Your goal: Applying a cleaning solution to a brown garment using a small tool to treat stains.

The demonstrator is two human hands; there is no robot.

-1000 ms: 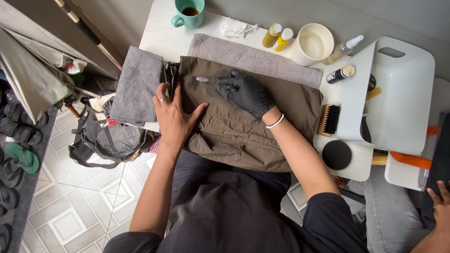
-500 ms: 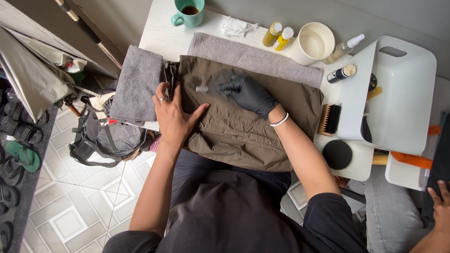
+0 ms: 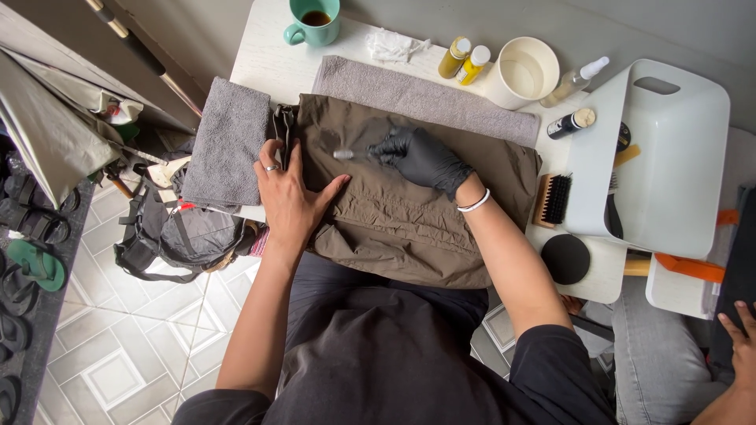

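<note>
A brown-olive garment lies spread across a small white table. My left hand, bare with a ring, presses flat on the garment's left part, fingers apart. My right hand wears a black glove and grips a small brush with a pale, blurred head, held against the garment's upper left. A darker wet-looking patch surrounds the brush head.
Grey towels lie left of and behind the garment. A teal mug, two yellow bottles, a white bowl, a spray bottle, a bristle brush, a black disc and a white tub stand around. Another person's hand is at bottom right.
The gloved right hand and its brush have shifted slightly over the garment's upper left; the brush head is blurred. My left hand stays pressed in place.
</note>
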